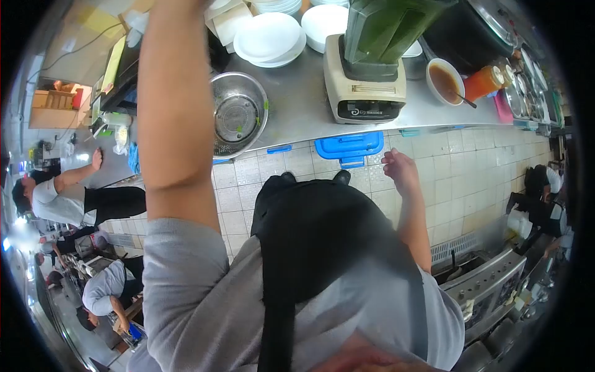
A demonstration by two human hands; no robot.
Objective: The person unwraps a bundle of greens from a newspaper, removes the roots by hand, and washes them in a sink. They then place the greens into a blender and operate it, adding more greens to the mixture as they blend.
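Observation:
My left arm stretches up past the top edge, so my left hand is out of sight. Beneath that forearm, partly covered by it, a steel bowl (263, 115) with green bits stands on the metal counter (291, 102). My right hand (400, 166) hangs in front of the counter, its fingers loosely bent and a little apart, with nothing seen in it. Nearest to it is a blue lidded container (350, 146), low at the counter's edge. On the counter a blender base (364, 93) carries a jug (387, 31) of green contents.
White plates (266, 37) are stacked at the back. A bowl of brown liquid (443, 82) with a spoon, orange bottles (483, 84) and a big dark pot (465, 31) stand to the right. Several people are at the left and right. A stove (483, 285) is at lower right.

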